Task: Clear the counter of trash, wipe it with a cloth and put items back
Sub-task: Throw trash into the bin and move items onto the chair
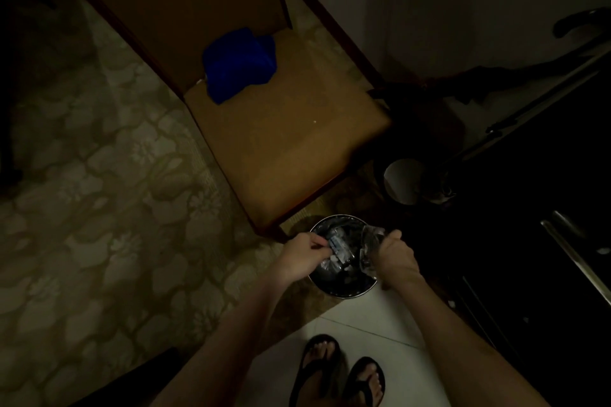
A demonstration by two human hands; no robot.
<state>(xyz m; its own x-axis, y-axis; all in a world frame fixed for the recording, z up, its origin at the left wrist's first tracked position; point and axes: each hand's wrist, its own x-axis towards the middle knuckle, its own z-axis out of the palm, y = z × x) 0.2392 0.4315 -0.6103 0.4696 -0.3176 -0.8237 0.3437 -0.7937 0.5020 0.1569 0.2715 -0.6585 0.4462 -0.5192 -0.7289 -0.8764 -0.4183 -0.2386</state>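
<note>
A round metal trash bin (347, 289) with a dark liner stands on the floor in front of my feet, holding crumpled wrappers. Over its left rim my left hand (302, 258) pinches a small wrapper (335, 243). At the bin's right rim my right hand (395, 256) grips a crumpled clear plastic bottle (370, 246). A blue cloth (239, 64) lies bunched at the back of a chair seat (281, 142) beyond the bin. The scene is dim.
The wooden chair stands close behind the bin on patterned carpet (99, 192). A white cup-like container (401, 180) sits on the floor to the right, beside dark furniture (529, 208) with a metal handle. White tile (363, 334) lies under my sandalled feet.
</note>
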